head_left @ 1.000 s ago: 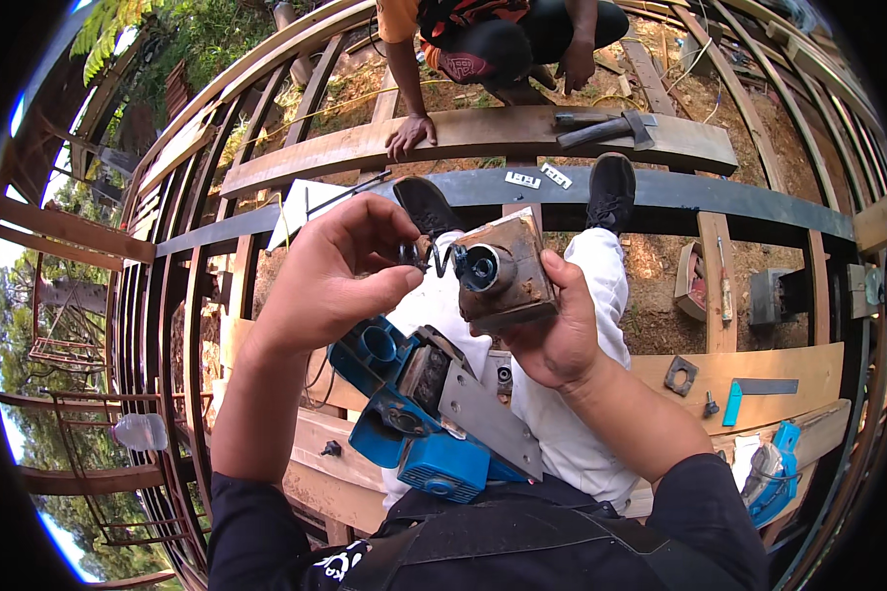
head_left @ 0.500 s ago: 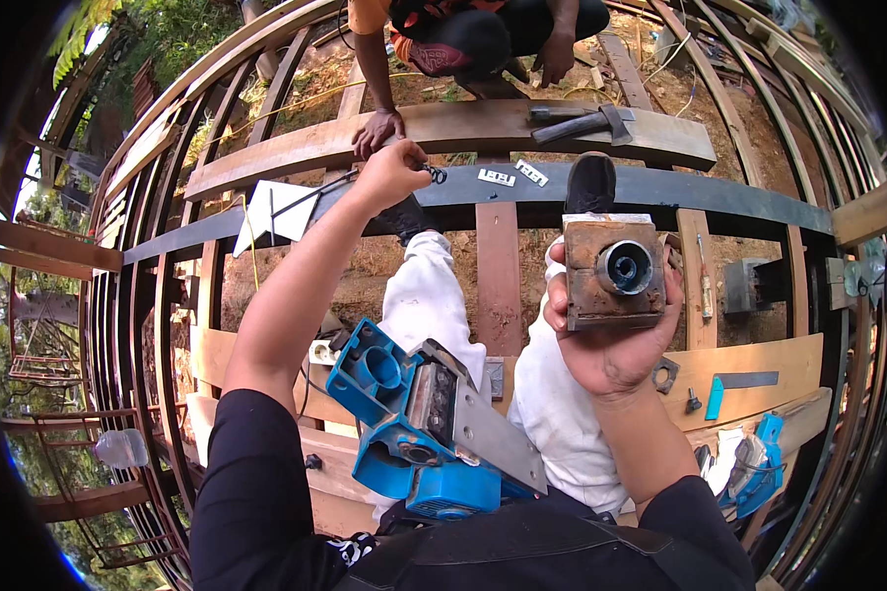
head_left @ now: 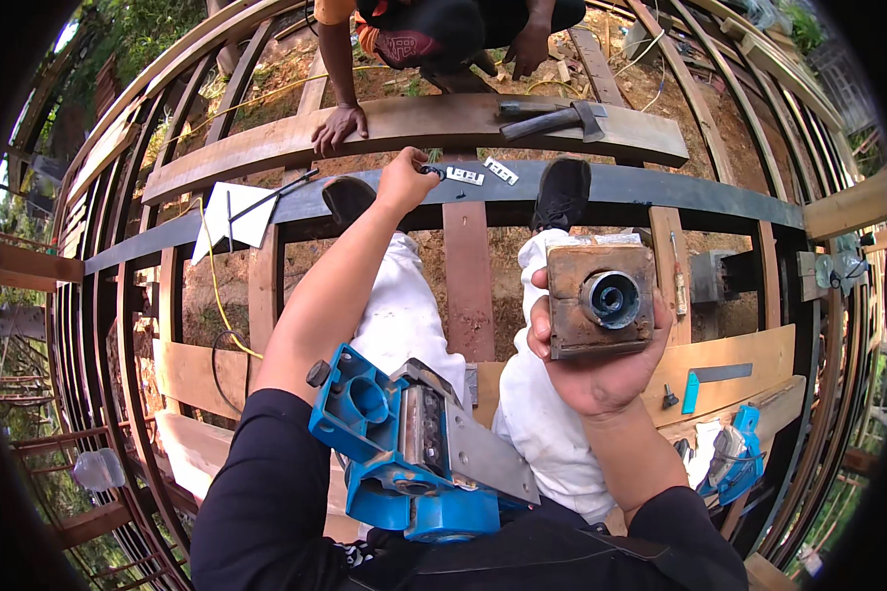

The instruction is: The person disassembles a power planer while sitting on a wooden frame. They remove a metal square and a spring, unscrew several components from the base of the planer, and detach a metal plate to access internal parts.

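My right hand [head_left: 606,369] holds up a square block [head_left: 567,266] of worn, rust-brown material, with a round metal cup [head_left: 613,298] in its face. The fingers wrap its left and right sides. Stretched forward over the dark beam, my left hand [head_left: 402,185] is closed, with a small dark piece [head_left: 431,169] at its fingertips that I cannot make out clearly. Just right of it, two white slotted plates [head_left: 465,176] lie on the beam. Across my lap rests a blue power planer [head_left: 414,455], its metal sole plate [head_left: 488,455] facing up.
A person's hand [head_left: 341,129] presses on the long plank [head_left: 414,126], where a hatchet [head_left: 562,120] lies. White sheet [head_left: 235,219] with dark rods sits on the left. At right are a try square [head_left: 705,384] and another blue tool [head_left: 734,458]. Joists have gaps over soil.
My left hand has drawn away from the other person's hand and sits nearer the white plates. That person's hand now rests flat on the plank. The view has shifted slightly.
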{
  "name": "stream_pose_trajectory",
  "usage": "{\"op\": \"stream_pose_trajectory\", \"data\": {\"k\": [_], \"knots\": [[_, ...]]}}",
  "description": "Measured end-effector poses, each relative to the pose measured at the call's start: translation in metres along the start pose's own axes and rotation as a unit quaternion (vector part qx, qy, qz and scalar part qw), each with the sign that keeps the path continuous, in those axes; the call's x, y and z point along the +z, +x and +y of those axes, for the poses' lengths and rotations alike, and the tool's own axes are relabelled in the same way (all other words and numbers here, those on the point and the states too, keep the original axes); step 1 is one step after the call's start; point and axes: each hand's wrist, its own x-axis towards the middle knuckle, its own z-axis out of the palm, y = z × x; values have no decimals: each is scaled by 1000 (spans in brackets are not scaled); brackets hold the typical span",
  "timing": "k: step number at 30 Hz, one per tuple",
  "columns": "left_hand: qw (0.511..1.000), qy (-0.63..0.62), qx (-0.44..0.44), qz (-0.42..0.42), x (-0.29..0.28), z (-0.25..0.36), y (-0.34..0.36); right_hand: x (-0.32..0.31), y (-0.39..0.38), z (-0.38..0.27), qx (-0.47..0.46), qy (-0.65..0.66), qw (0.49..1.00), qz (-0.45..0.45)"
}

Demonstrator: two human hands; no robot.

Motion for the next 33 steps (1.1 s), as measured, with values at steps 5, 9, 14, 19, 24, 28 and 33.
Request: {"op": "stream_pose_trajectory", "data": {"k": [5, 9, 14, 19, 24, 28, 33], "knots": [[996, 44, 45, 66, -19, 9, -4, 1, -1, 6, 19, 2, 999, -27], [990, 107, 50, 78, -20, -8, -5, 1, 2, 6, 16, 16, 999, -41], [989, 149, 16, 18, -7, -18, 0, 0, 0, 3, 10, -14, 1000, -21], [977, 210, 30, -1, 11, -45, 10, 5, 0, 5, 9, -54, 998, 27], [978, 208, 7, -2, 21, -67, 21, 4, 0, 11, -8, -94, 991, 99], [982, 190, 13, 8, 26, -82, 25, 3, 1, 13, 3, -101, 992, 79], [987, 157, 34, -20, 24, -87, 25, 7, 1, 16, 6, -85, 992, 98]]}}
